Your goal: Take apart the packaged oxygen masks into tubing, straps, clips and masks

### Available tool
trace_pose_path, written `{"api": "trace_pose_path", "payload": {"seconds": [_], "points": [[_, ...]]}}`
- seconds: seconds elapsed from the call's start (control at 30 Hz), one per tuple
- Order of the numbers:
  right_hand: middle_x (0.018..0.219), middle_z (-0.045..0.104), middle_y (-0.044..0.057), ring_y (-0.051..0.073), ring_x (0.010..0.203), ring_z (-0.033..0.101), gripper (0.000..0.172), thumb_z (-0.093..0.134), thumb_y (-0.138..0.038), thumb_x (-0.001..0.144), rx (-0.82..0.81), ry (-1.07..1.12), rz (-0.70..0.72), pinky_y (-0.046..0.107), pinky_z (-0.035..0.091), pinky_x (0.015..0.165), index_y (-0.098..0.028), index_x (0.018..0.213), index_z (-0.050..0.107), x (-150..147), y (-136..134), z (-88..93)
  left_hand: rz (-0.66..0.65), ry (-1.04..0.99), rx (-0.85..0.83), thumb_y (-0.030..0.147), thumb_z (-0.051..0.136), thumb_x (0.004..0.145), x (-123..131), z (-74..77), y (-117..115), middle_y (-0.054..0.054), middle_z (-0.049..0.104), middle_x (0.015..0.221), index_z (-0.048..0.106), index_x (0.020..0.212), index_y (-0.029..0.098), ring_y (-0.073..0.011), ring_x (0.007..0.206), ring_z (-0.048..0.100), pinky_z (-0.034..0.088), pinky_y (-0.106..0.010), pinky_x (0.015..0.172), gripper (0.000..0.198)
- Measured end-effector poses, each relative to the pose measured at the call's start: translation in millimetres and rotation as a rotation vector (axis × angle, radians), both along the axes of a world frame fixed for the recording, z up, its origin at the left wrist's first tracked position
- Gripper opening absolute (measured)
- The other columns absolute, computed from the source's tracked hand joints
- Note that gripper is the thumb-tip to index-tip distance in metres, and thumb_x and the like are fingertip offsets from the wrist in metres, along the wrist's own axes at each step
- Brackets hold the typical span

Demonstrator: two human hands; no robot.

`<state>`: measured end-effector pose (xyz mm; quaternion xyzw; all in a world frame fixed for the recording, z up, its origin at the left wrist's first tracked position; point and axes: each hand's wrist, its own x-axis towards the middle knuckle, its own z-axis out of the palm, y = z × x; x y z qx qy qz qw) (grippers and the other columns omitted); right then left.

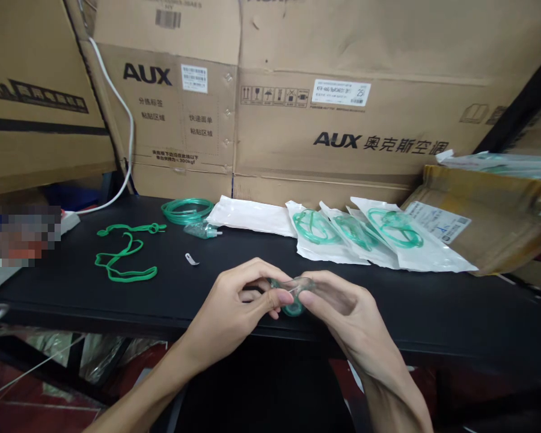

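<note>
Left hand [241, 297] and right hand [349, 307] both pinch the clear green mask [293, 309], apparently adjusting it; next move probably calls for gentle grip.

and it's green out front: the held piece [293, 309] runs clear with a green tint, its exact shade hard to call with so much of it covered. over to the flat straps [133, 278], solid bright green! the coiled tube [187, 221] answers in see-through teal green. white next, plain on the long packet [256, 216], and white on the pouches [331, 252] with green showing through. black tabletop [247, 248] beneath, brown cardboard [275, 144] behind, printed in black, white labels [340, 92] stuck on.
</note>
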<state>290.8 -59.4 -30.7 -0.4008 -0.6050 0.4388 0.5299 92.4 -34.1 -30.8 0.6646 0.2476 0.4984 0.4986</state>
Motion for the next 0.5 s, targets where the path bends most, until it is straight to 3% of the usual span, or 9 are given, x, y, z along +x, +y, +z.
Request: {"api": "trace_pose_path", "payload": {"seconds": [0.23, 0.5], "points": [[0.086, 0.082, 0.004, 0.024, 0.08, 0.078, 0.019, 0.088, -0.04, 0.074, 0.056, -0.09, -0.193, 0.023, 0.064, 0.072, -0.024, 0.083, 0.082, 0, 4, -1.4, 0.025, -0.048, -0.039, 0.019, 0.078, 0.088, 5, -2.8, 0, -0.004, 0.072, 0.093, 0.079, 0.096, 0.017, -0.0152, 0.077, 0.074, 0.062, -0.022, 0.066, 0.009], [0.082, 0.083, 0.008, 0.03, 0.072, 0.08, 0.027, 0.09, -0.047, 0.063, 0.06, -0.2, -0.291, 0.02, 0.065, 0.059, -0.024, 0.077, 0.084, 15, 17, -18.9, 0.09, -0.045, -0.032, 0.019, 0.084, 0.081, 8, -1.8, 3, -0.003, 0.073, 0.088, 0.082, 0.09, 0.017, -0.0092, 0.064, 0.069, 0.06, -0.016, 0.059, 0.01]]}}
